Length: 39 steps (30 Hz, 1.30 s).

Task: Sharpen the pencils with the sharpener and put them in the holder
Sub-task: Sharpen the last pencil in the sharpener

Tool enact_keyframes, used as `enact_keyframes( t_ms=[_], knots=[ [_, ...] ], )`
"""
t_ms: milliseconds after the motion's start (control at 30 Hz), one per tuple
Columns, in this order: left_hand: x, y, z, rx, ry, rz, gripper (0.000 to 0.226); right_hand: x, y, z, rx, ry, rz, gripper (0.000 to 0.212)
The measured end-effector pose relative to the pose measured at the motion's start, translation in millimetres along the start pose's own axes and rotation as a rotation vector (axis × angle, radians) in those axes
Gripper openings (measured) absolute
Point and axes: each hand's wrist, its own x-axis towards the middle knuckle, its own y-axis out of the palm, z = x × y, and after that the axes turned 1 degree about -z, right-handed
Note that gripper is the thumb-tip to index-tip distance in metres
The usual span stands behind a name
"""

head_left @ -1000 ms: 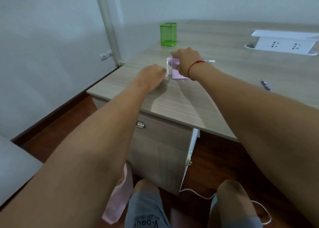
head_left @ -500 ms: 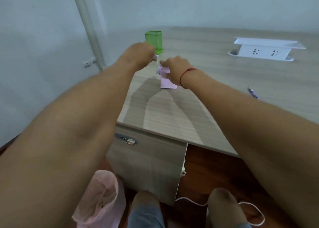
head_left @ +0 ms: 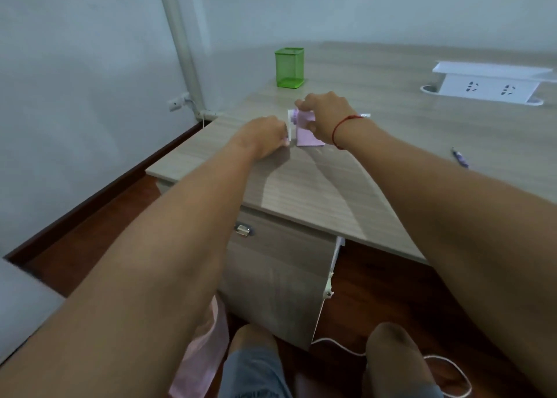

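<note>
Our right hand [head_left: 327, 117] curls over the sharpener [head_left: 306, 135], pinning it to the desk [head_left: 301, 192], while our left hand [head_left: 263, 136] pinches the crank [head_left: 290, 126] on its left face. The pencil [head_left: 365, 115] lies level, its long axis running left to right and its free end poking out past our right wrist. We judge it must be pulled out rightward, with our right hand the nearer. The holder [head_left: 289, 67] stands well apart, beyond the sharpener.

Matt wood-grain desk [head_left: 391, 162], translucent green plastic holder [head_left: 289, 67], pink plastic sharpener [head_left: 306, 135].
</note>
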Motion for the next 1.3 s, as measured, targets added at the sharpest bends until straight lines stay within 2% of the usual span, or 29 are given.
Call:
enact_keyframes(
  t_ms=[200,333,567,800,867,933,1100,1200,1300],
  knots=[
    [34,-4,3,0.061,-0.046,-0.050,0.025,12,1,-6,0.021,0.006,0.011,0.038],
    [45,-20,2,0.111,-0.066,-0.187,0.027,14,2,-5,0.002,0.021,0.014,0.042],
    [28,-34,4,0.153,-0.049,-0.289,0.037,3,-1,1,-0.003,-0.002,-0.017,0.040],
    [1,-37,-6,0.096,0.025,-0.385,0.032,0,-3,1,0.012,-0.002,-0.021,0.036],
    [-8,-25,-3,0.094,0.081,-0.358,0.028,5,-1,1,0.013,0.013,-0.015,0.032],
    [-23,-2,-5,0.121,0.086,-0.244,0.027,10,-1,2,0.028,0.015,0.002,0.034],
    [2,18,-6,0.014,-0.088,-0.078,0.031,14,6,-7,0.054,-0.019,-0.006,0.038],
    [25,14,2,0.027,-0.102,-0.067,0.031,14,9,-9,0.040,-0.054,-0.024,0.039],
    [26,21,9,0.078,-0.051,-0.082,0.031,14,11,-17,0.164,-0.082,0.002,0.058]
  ],
)
